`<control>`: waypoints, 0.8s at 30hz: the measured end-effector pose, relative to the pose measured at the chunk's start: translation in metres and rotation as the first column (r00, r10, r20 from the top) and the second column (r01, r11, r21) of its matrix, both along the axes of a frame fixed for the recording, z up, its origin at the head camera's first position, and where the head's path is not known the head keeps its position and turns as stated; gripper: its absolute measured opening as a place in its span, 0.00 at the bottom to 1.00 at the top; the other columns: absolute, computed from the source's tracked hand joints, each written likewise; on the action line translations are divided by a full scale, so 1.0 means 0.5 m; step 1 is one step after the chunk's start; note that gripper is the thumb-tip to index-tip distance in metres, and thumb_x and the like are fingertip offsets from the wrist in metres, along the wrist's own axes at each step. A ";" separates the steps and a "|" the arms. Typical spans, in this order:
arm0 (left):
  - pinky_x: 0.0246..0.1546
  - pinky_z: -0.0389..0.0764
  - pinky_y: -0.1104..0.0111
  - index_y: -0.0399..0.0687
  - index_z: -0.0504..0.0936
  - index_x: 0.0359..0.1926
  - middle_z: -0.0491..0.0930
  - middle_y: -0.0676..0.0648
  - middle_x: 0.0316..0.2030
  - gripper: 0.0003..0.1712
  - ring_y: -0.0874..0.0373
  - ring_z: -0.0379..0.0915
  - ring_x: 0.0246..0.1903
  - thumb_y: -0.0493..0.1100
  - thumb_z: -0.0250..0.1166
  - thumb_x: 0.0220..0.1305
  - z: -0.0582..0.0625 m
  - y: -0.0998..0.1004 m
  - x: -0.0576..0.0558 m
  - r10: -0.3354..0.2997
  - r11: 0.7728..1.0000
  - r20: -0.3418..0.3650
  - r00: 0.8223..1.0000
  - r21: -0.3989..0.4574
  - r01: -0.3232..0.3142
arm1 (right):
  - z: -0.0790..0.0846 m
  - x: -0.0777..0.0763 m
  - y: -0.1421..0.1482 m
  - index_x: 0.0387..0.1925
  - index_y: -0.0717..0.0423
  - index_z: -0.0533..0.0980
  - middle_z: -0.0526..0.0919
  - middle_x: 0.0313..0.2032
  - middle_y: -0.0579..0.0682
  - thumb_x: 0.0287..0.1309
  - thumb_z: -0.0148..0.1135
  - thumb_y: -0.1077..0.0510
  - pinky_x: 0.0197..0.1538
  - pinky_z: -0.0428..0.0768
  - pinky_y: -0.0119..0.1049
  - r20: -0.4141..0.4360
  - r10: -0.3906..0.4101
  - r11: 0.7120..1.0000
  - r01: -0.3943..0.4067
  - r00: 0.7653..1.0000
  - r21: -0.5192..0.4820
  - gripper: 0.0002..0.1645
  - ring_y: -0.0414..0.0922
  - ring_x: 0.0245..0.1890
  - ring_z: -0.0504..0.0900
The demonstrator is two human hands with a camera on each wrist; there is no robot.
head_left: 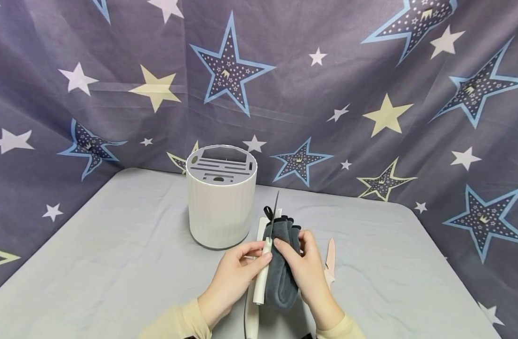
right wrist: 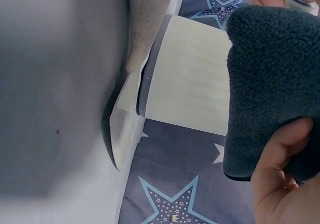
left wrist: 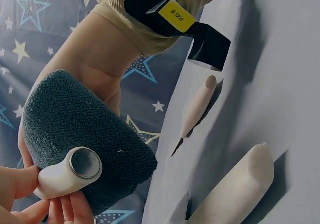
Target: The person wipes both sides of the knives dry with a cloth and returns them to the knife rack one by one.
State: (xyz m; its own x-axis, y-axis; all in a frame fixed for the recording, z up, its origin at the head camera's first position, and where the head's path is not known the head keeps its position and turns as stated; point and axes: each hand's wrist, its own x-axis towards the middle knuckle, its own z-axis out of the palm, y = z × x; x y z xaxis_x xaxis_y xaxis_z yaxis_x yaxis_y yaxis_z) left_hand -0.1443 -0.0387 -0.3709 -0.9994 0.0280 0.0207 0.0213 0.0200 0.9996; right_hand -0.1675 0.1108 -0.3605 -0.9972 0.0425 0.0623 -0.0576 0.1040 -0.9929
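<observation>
In the head view my left hand [head_left: 238, 266] pinches the white handle [head_left: 261, 281] of a slim knife between thumb and fingers. Its narrow blade [head_left: 275, 209] points up and away from me. My right hand [head_left: 307, 270] grips a folded dark grey towel [head_left: 280, 282] with a black hanging loop. The blade's base lies along the towel's left side, close to the right thumb. From the left wrist view, the handle's round metal end cap [left wrist: 86, 163] shows in front of the towel [left wrist: 90, 119].
Below the hands lies a larger knife [head_left: 251, 318] with a pale handle and broad blade. A pink-bladed knife [head_left: 330, 254] rests to the right. Behind, on the left, stands a white cylindrical knife block [head_left: 221, 212] with a slotted top. A starred curtain [head_left: 293, 117] borders the grey-covered table [head_left: 127, 263].
</observation>
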 end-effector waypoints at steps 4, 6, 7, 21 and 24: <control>0.33 0.77 0.75 0.34 0.81 0.54 0.80 0.41 0.42 0.21 0.61 0.74 0.32 0.41 0.69 0.62 0.000 0.001 -0.002 -0.001 1.000 -0.009 1.000 -0.014 0.001 | 0.001 0.005 0.000 0.43 0.62 0.67 0.78 0.36 0.53 0.59 0.67 0.55 0.29 0.82 0.34 0.003 -0.007 1.000 0.007 1.000 0.016 0.21 0.40 0.25 0.80; 0.33 0.77 0.75 0.34 0.80 0.54 0.80 0.41 0.42 0.21 0.61 0.74 0.32 0.41 0.69 0.62 0.000 0.001 -0.003 0.000 1.000 -0.013 1.000 -0.020 0.000 | 0.001 0.006 0.000 0.43 0.61 0.67 0.79 0.36 0.53 0.58 0.67 0.55 0.29 0.81 0.34 0.000 -0.009 1.000 0.009 1.000 0.029 0.21 0.40 0.26 0.80; 0.33 0.77 0.75 0.35 0.80 0.54 0.80 0.41 0.42 0.21 0.61 0.74 0.32 0.41 0.69 0.62 0.001 0.001 -0.003 0.000 1.000 -0.014 1.000 -0.023 -0.001 | 0.001 0.007 0.000 0.43 0.61 0.67 0.79 0.36 0.53 0.58 0.68 0.55 0.29 0.81 0.34 -0.001 -0.010 0.999 0.010 1.000 0.037 0.21 0.40 0.26 0.80; 0.33 0.77 0.73 0.36 0.79 0.57 0.80 0.40 0.45 0.22 0.61 0.75 0.33 0.41 0.66 0.65 0.013 -0.003 -0.007 -0.001 1.000 -0.003 1.000 -0.025 0.001 | 0.008 0.015 0.007 0.41 0.62 0.66 0.79 0.35 0.53 0.55 0.69 0.57 0.29 0.82 0.36 0.050 0.106 0.994 -0.107 0.993 0.013 0.22 0.43 0.26 0.81; 0.34 0.77 0.72 0.36 0.79 0.57 0.79 0.41 0.45 0.21 0.61 0.75 0.34 0.41 0.66 0.65 0.015 -0.004 -0.011 0.013 1.000 -0.002 1.000 -0.023 -0.013 | 0.009 0.017 0.009 0.46 0.62 0.67 0.80 0.36 0.53 0.55 0.69 0.56 0.31 0.83 0.37 0.077 0.154 0.988 -0.154 0.985 -0.011 0.24 0.44 0.29 0.82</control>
State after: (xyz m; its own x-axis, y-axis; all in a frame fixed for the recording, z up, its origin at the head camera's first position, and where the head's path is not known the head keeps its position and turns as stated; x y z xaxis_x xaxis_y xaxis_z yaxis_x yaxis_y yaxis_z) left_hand -0.1498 -0.0407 -0.3634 -0.9996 0.0155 0.0224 0.0230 0.0432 0.9988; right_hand -0.1592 0.1154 -0.3559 -0.9936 -0.1118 -0.0155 0.0048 0.0947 -0.9955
